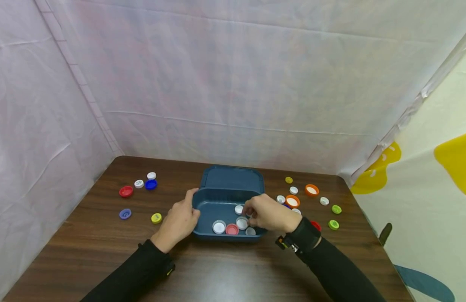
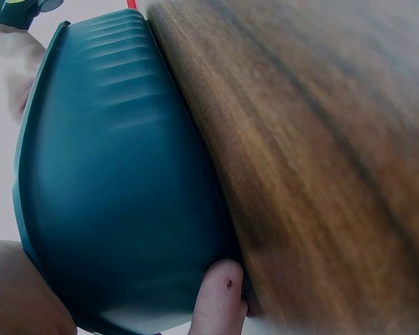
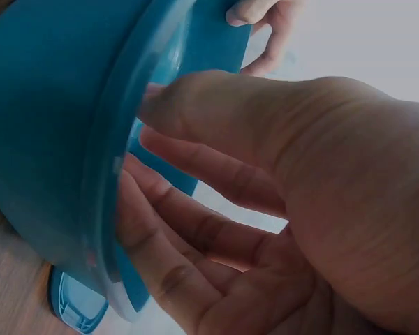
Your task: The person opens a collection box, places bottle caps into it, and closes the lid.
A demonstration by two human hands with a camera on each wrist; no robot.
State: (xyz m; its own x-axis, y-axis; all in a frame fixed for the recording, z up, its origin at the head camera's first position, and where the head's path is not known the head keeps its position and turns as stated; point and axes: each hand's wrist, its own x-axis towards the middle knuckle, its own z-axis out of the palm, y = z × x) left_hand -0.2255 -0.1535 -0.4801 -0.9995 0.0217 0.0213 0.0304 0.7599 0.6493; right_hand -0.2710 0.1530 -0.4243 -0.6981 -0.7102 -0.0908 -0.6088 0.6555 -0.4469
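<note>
A dark blue-green plastic box (image 1: 213, 208) stands on the table with its lid (image 1: 231, 178) behind it. My left hand (image 1: 181, 216) holds the box's left end; in the left wrist view a fingertip (image 2: 221, 292) presses low on the outer wall. Over the right rim reaches my right hand (image 1: 268, 212), its fingers bent down inside the box. Its fingertips are partly hidden by the rim in the right wrist view, so whether they pinch a cap is unclear. Inside lie a red cap (image 1: 232, 229) and several white caps (image 1: 219, 227).
Left of the box lie a yellow cap (image 1: 156, 218), a red cap (image 1: 126, 191), blue caps (image 1: 151, 184) and white ones. To the right are orange caps (image 1: 311, 190), green caps (image 1: 333, 225) and more white ones. White cloth walls (image 1: 233, 84) border the table (image 1: 225, 268).
</note>
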